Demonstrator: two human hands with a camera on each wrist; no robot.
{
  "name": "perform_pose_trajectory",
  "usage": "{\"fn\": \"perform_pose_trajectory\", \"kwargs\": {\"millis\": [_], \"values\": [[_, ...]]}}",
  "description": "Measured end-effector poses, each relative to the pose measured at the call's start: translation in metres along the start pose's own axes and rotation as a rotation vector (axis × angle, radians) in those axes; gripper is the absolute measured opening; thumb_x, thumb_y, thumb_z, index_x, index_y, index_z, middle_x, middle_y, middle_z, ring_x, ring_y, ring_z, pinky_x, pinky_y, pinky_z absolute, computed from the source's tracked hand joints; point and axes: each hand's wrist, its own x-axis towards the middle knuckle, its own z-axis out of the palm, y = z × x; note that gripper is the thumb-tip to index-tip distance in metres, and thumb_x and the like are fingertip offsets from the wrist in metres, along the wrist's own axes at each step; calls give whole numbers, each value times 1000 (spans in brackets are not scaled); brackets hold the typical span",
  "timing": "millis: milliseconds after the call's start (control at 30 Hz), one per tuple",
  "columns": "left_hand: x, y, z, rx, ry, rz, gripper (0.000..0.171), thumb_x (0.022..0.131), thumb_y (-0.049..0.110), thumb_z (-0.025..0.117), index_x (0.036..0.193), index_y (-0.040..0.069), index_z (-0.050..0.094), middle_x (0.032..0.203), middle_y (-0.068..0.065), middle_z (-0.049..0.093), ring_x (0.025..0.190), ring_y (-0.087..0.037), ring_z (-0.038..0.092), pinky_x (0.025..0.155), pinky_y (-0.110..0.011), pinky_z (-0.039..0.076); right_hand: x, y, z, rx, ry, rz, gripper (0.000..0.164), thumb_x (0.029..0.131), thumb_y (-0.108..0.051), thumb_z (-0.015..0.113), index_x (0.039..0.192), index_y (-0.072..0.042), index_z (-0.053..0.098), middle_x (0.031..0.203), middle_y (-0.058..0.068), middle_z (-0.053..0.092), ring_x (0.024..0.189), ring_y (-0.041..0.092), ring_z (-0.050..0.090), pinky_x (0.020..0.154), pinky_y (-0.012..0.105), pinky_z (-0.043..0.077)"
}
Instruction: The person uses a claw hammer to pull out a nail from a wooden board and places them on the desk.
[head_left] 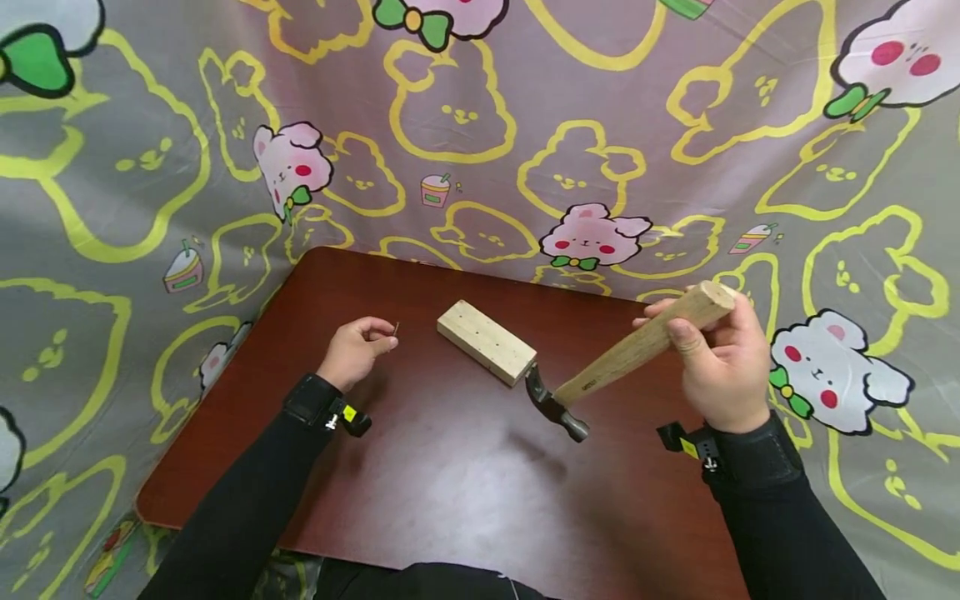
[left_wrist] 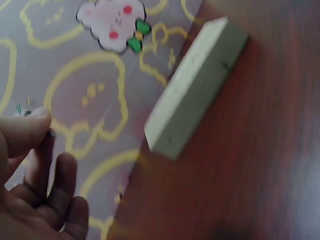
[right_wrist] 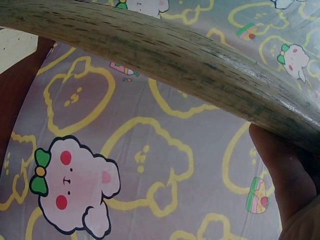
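My right hand (head_left: 723, 367) grips a claw hammer (head_left: 630, 354) near the butt of its wooden handle. The dark metal head hangs low, its claw right beside the near right corner of a pale wooden block (head_left: 486, 340). Several small dark spots dot the block's top as it lies on the table. To the left of the block, my left hand (head_left: 356, 352) pinches a thin nail (head_left: 397, 329) between thumb and forefinger. Most of the nail is hidden by the fingers in the left wrist view. The hammer handle (right_wrist: 150, 47) crosses the top of the right wrist view.
A reddish-brown table (head_left: 420, 467) reaches back to a hanging cloth (head_left: 480, 108) printed with cartoon rabbits and yellow outlines. The cloth also hangs along both sides. The person's dark-clothed lap (head_left: 427, 581) is at the near table edge.
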Motion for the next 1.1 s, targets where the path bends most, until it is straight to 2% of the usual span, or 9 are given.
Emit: {"fn": "perform_pose_trajectory", "kwargs": {"millis": [100,267,367,500,633,800,1100], "values": [[-1,-23,-10,65,-7,-49,18,87,15,73,101,8,63,88,-10,67,83,-33,62,61,-34,44,-3,-1,-1,31,10,6,40,90,4,64,120,18,42,97,35,63,89,34,69,85,34,53],[-18,-60,-41,321,6,-87,12,88,19,71,96,10,67,86,-7,68,78,-26,61,66,-37,45,-6,-1,9,58,19,-8,42,89,6,64,121,19,41,97,32,65,90,30,69,84,29,52],[-24,-74,-45,426,37,-102,12,86,17,73,95,9,72,87,-7,69,80,-27,61,70,-40,46,-9,-2,5,35,31,-7,42,88,7,64,121,19,41,96,31,66,90,30,69,85,29,51],[-32,-91,-52,507,54,-121,13,85,15,73,96,8,74,91,-8,71,86,-31,63,75,-45,48,-12,-1,5,31,28,1,41,89,8,63,121,19,41,96,31,66,90,29,69,86,29,51],[-37,-107,-56,585,58,-112,11,86,15,71,94,7,74,93,-12,70,87,-36,63,75,-49,49,-11,2,6,22,19,-2,41,89,8,63,122,19,41,97,32,66,90,29,70,85,28,52],[-36,-116,-55,649,62,-109,12,86,15,70,92,6,75,93,-15,70,85,-39,63,73,-52,50,-11,5,4,22,29,-14,42,88,7,64,121,19,41,97,33,65,88,30,70,85,29,52],[-36,-109,-53,770,34,-22,11,84,12,66,76,9,74,80,-11,71,73,-36,66,65,-53,52,-10,6,3,21,40,-18,42,88,8,64,121,19,41,96,33,65,89,30,69,85,29,52]]}}
